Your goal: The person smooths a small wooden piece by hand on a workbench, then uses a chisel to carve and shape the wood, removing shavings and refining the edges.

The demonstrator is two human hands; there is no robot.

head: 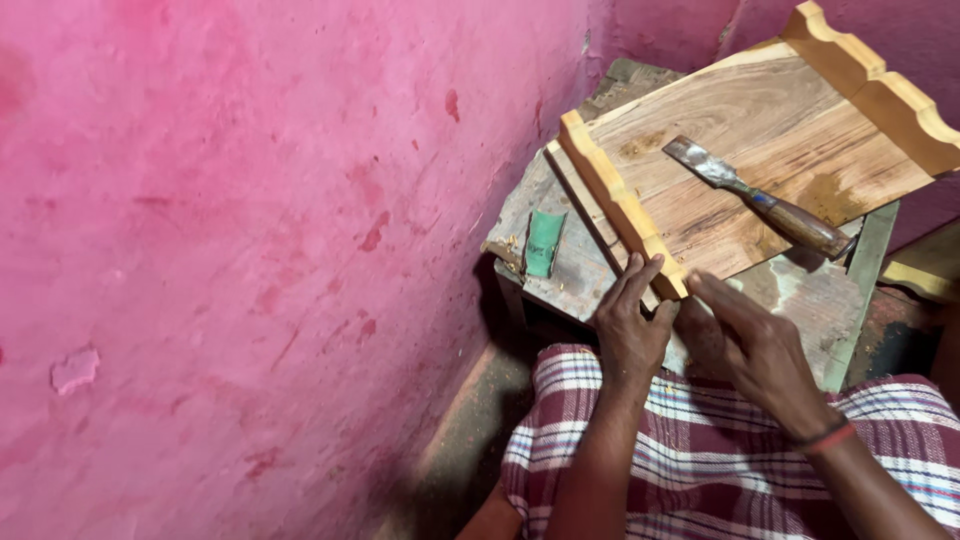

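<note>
A flat wooden panel (740,150) with scalloped light-wood mouldings along two opposite edges lies on a worn small table (560,270). My left hand (628,325) grips the near end of the nearer moulding (618,200), fingers pointing up along it. My right hand (745,345) presses against the same end from the right, fingers flat and together. A chisel (760,200) with a dark wooden handle and a flat metal blade rests on the panel, untouched.
A folded green piece of sandpaper (545,243) lies on the table's left part. A rough pink wall (250,250) fills the left. My lap, in a checked maroon and white cloth (700,450), sits below the table's near edge.
</note>
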